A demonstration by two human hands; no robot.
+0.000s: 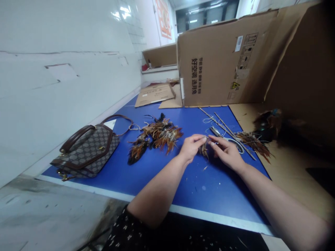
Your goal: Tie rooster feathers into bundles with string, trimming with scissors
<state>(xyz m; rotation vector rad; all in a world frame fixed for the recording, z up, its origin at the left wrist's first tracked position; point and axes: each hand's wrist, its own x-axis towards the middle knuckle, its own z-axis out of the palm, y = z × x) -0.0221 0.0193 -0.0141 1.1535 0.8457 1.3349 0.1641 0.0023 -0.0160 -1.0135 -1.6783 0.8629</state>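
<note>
Over the blue tabletop (162, 181), my two hands meet at a small bunch of brown feathers (203, 150). My left hand (192, 148) pinches its upper end, with the feathers hanging down below the fingers. Close beside it, my right hand (226, 151) has thumb and forefinger together at the same end; whatever lies between those fingertips is too small to make out. Scissors (237, 143) lie just behind my right hand, partly covered by it. Thin sticks (222, 123) and loose pale string (209, 120) rest beyond the hands.
A pile of brown and black feathers (162, 134) lies left of my hands, and more feathers (258, 143) lie to the right. A patterned handbag (90, 151) stands at the left. A large cardboard box (217, 69) and flat cardboard (154, 94) bound the far side.
</note>
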